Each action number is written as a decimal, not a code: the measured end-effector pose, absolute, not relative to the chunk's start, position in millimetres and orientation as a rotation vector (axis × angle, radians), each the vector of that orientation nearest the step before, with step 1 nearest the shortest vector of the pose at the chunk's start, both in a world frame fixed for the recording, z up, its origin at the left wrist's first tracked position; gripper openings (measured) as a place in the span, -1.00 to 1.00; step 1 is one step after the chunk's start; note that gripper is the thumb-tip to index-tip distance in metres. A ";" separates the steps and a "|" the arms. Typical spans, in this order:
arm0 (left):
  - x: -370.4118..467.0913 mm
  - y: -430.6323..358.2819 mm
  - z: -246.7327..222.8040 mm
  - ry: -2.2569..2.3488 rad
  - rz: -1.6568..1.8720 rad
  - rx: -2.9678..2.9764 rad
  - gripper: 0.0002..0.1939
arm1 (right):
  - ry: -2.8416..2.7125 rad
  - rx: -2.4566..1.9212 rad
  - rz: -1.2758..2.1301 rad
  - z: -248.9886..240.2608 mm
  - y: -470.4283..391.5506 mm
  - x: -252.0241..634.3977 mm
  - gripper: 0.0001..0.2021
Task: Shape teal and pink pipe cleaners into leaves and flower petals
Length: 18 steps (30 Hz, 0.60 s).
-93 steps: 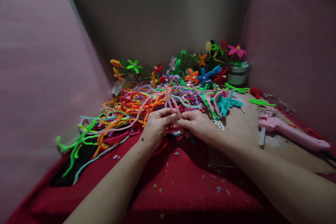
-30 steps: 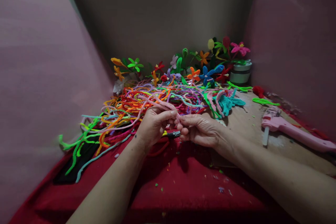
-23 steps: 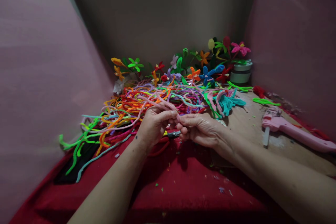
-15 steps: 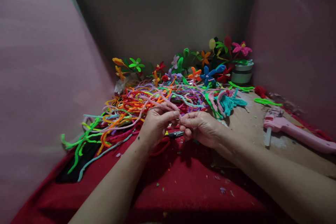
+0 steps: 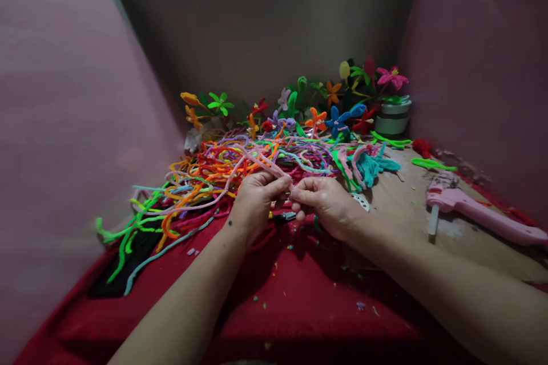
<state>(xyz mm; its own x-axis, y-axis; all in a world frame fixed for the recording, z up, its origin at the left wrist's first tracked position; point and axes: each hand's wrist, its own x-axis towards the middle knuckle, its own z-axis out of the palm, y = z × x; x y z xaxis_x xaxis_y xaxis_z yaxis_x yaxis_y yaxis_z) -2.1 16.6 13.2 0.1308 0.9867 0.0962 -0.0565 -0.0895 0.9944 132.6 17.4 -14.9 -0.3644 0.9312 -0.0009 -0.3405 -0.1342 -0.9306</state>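
Note:
A pale pink pipe cleaner runs from the heap into my fingers. My left hand pinches it between thumb and forefinger. Close beside it, my right hand grips the end of the same strand, fingertips almost touching those of the left. The very tip is mostly covered by the fingers. Behind both hands spreads a tangled pile of colourful pipe cleaners. Below the fingertips lies a tool with a dark metal end, probably scissors or pliers, partly hidden by my hands.
A pink hot glue gun rests on brown cardboard at right. Fuzzy flowers and a pale green pot line the back wall. A black flat object lies at left on red cloth dotted with fluff scraps.
Both hands keep their pinch on the pink pipe cleaner. The right hand's fingers have curled a little more, and the whole view has shifted slightly.

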 end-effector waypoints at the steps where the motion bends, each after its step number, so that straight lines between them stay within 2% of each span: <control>1: -1.5 16.8 13.3 1.033 1.209 1.286 -0.79 | -1.135 -0.782 1.683 -15.1 17.4 132.5 -0.78; 10: -7.4 19.9 15.4 1.018 1.170 1.231 -0.80 | -0.941 -0.523 2.047 -14.1 20.4 138.3 -0.84; 18: -8.0 19.6 14.2 1.015 1.163 1.300 -0.79 | -0.816 -0.551 2.129 -18.5 19.1 135.1 -0.90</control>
<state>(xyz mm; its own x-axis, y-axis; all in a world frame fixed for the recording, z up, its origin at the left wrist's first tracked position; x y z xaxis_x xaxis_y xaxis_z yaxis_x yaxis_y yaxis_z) -8.0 19.6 14.2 0.1616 0.9837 0.0784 -0.0554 -0.0703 0.9960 135.1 19.1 -18.5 -0.6056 0.7875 -0.1140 -0.5098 -0.4940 -0.7043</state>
